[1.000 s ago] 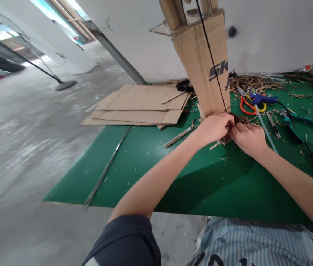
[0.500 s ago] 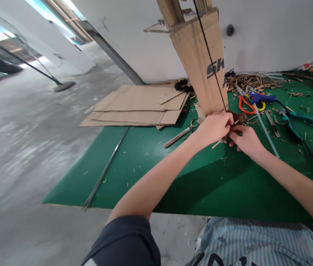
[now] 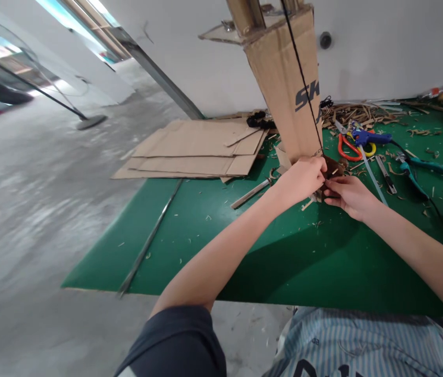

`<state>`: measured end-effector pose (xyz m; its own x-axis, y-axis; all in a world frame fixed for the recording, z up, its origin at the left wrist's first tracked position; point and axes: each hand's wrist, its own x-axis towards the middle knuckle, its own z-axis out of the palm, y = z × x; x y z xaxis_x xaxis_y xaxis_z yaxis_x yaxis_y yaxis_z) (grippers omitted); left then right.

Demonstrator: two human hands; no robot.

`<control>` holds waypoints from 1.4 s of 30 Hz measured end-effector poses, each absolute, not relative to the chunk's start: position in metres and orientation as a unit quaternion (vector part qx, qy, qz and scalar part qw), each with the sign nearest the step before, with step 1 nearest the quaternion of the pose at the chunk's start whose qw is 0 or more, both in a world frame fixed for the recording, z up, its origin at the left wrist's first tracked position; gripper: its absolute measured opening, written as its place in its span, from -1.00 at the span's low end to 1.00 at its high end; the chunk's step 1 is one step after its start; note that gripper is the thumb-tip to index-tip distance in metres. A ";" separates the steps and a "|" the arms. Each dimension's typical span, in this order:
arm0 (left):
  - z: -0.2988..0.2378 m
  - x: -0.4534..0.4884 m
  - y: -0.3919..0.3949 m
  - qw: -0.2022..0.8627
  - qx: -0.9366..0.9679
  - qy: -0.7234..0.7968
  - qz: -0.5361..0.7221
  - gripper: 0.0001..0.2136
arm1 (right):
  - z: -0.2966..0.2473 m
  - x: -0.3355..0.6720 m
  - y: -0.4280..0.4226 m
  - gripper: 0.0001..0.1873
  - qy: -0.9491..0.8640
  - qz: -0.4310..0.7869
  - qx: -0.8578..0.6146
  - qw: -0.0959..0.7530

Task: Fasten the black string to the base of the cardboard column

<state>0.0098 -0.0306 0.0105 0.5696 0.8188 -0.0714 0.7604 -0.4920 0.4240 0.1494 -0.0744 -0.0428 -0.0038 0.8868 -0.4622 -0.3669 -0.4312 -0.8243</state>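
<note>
A tall cardboard structure (image 3: 290,94) with black printed letters stands tilted on the green table. A taut black cord (image 3: 303,84) runs down its face to the fingers of my left hand (image 3: 303,178), which are closed in a pinch on the cord at the structure's base. Close beside it, my right hand (image 3: 349,196) has thumb and forefinger brought together near the left fingertips, its other fingers loosely curled. What the right fingertips pinch is too small to make out. A dark brown piece (image 3: 333,166) shows just behind both hands.
Flat cardboard sheets (image 3: 193,141) lie at the back left, a metal rod (image 3: 150,238) at the left. To the right are orange-handled scissors (image 3: 349,149), a blue glue gun (image 3: 372,137), a utility knife (image 3: 386,175), teal pliers (image 3: 413,180) and a heap of cardboard scraps (image 3: 362,118).
My right hand has shifted slightly, its lower fingers spreading a little. The cardboard structure and the cord have leaned slightly to the right. My left hand stays nearly in place.
</note>
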 end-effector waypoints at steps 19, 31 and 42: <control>0.007 0.009 -0.028 0.216 0.868 0.442 0.063 -0.81 | -0.037 0.147 -0.078 -0.76 -0.238 0.671 -0.519 0.473; 0.010 0.011 -0.032 0.188 0.870 0.453 0.060 -0.85 | -0.038 0.146 -0.077 -0.73 -0.262 0.663 -0.521 0.468; 0.007 0.009 -0.024 0.247 0.848 0.466 0.054 -0.90 | -0.034 0.142 -0.077 -0.71 -0.262 0.649 -0.539 0.468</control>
<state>0.0086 -0.0243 0.0074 0.5593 0.8172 -0.1392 0.7638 -0.4428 0.4695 0.1420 -0.0773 -0.0343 0.0197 0.8902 -0.4552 -0.3264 -0.4246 -0.8445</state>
